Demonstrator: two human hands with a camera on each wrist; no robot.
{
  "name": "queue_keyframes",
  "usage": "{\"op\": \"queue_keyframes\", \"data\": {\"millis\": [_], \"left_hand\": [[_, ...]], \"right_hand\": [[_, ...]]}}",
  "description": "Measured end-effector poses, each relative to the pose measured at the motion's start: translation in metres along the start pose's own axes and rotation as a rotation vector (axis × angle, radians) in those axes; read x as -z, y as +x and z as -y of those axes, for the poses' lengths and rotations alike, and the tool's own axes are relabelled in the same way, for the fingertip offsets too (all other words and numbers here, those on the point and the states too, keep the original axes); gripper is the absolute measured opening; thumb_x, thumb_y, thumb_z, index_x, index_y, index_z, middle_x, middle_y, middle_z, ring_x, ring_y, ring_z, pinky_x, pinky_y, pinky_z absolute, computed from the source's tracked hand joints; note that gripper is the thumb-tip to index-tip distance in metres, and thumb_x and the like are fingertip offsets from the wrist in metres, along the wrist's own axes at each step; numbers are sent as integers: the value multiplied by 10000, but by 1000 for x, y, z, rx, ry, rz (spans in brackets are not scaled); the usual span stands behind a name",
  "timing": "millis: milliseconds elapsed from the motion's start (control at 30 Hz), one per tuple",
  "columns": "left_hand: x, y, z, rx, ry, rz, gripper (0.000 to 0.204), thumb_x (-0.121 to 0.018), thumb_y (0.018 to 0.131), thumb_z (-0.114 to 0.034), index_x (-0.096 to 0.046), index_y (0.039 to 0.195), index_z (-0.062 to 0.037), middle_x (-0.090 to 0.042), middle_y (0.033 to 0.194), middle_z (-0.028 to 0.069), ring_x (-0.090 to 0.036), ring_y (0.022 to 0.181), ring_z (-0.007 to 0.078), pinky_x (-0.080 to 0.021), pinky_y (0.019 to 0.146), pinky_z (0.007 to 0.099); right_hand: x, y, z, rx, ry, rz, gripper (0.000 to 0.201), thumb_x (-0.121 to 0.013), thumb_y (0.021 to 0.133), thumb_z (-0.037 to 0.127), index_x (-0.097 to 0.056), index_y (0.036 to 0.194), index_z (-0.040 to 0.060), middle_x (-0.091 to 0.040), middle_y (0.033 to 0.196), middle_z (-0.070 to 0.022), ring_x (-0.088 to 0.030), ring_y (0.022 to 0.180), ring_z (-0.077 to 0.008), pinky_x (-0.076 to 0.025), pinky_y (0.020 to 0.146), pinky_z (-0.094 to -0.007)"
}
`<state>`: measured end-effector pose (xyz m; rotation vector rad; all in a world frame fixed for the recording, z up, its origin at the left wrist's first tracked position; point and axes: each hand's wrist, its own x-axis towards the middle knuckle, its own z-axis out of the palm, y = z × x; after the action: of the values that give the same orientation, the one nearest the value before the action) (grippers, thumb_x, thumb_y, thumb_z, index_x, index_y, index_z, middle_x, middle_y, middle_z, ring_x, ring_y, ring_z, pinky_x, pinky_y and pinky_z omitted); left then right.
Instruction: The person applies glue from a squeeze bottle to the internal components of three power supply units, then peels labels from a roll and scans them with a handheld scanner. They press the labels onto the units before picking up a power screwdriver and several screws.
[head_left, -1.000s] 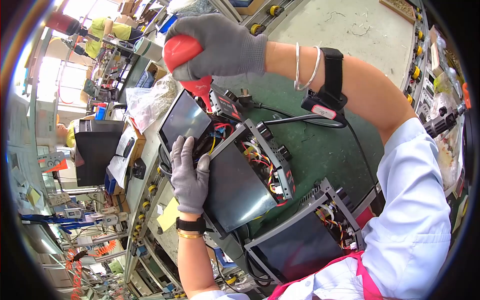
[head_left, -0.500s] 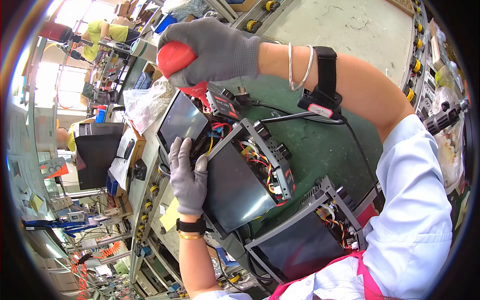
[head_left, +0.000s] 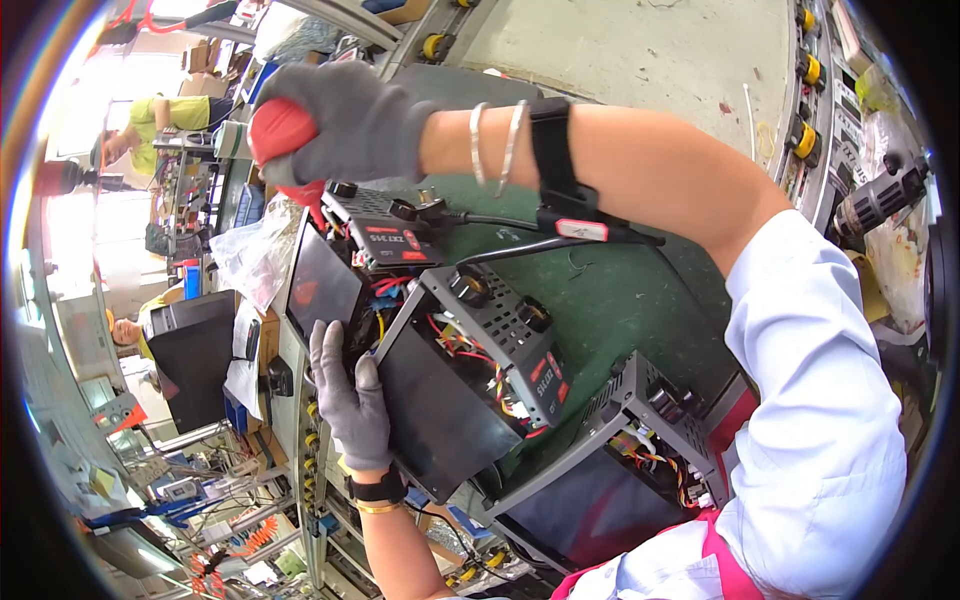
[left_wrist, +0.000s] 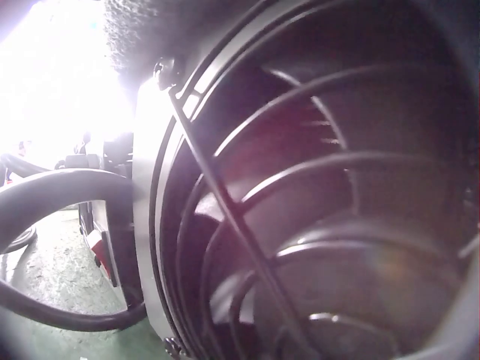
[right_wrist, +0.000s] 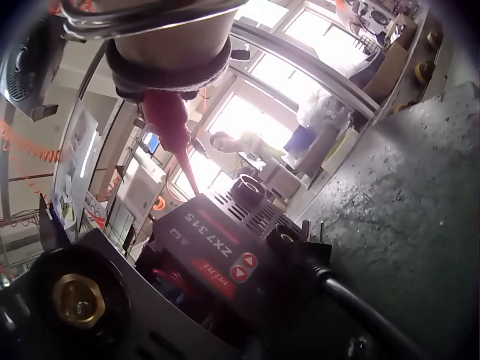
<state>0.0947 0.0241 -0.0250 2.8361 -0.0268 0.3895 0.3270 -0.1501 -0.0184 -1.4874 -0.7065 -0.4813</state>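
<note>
My gloved right hand (head_left: 355,120) grips a red squeeze bottle (head_left: 282,130). Its tapered red nozzle (right_wrist: 184,161) points down at the far welding machine (head_left: 385,232), marked ZX7 315, close to the machine's top edge in the right wrist view. My gloved left hand (head_left: 352,405) lies with fairly straight fingers at the corner between that machine's dark side panel (head_left: 322,283) and the middle welding machine (head_left: 440,395). Coloured wires show inside both casings. The left wrist view looks onto a round fan guard (left_wrist: 251,202) close up.
A third welding machine (head_left: 590,495) stands nearest my body. A black power cable (head_left: 510,250) runs across the green bench top (head_left: 600,300). Clear plastic bags (head_left: 250,250) lie beyond the far machine. Roller rails (head_left: 805,100) line the bench, and other people work in the background.
The view has shifted, so the machines sit further left. My right hand with the bottle has moved left and down in the picture. More of the far machine's front shows; my left hand stays beside it.
</note>
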Motion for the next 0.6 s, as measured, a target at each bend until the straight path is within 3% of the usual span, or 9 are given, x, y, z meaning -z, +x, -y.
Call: {"op": "queue_keyframes", "data": {"millis": [200,333,433,533,600], "left_hand": [[-2,-1,1,19,-25,11,476,-504,943,-303,-486,1300,12,-433,1371,235,-426,1267,352,-327,1045,397],[-3,0,-1,17,-48,13,482,-494,948,-293,-476,1297,39,-435,1367,237,-430,1262,355,-328,1046,401],[-4,-1,0,16,-47,29,462,-441,968,-258,-448,1319,42,-459,1361,194,-446,1252,273,-321,1050,356],[-3,0,-2,8,14,33,469,-436,968,-262,-442,1324,42,-462,1357,190,-449,1246,275,-320,1049,357],[-4,1,-3,11,26,29,455,-477,949,-263,-480,1281,48,-479,1324,221,-466,1225,324,-350,1025,383]], "right_hand": [[-21,2,-17,-95,-15,47,553,-778,646,398,-598,1038,51,-657,908,-178,-655,866,-316,-519,793,-375],[-25,-1,-21,-63,11,50,552,-772,656,382,-589,1049,41,-656,914,-180,-653,880,-323,-520,793,-382],[-26,0,-22,-113,-13,65,550,-766,648,372,-591,1049,38,-656,924,-176,-652,892,-320,-518,800,-384],[-25,3,-29,-164,-22,88,526,-755,642,359,-602,1035,44,-655,931,-177,-652,895,-315,-516,806,-382],[-22,8,-32,-186,-34,136,514,-747,648,348,-604,1036,42,-656,928,-179,-653,892,-317,-517,808,-379]]}}
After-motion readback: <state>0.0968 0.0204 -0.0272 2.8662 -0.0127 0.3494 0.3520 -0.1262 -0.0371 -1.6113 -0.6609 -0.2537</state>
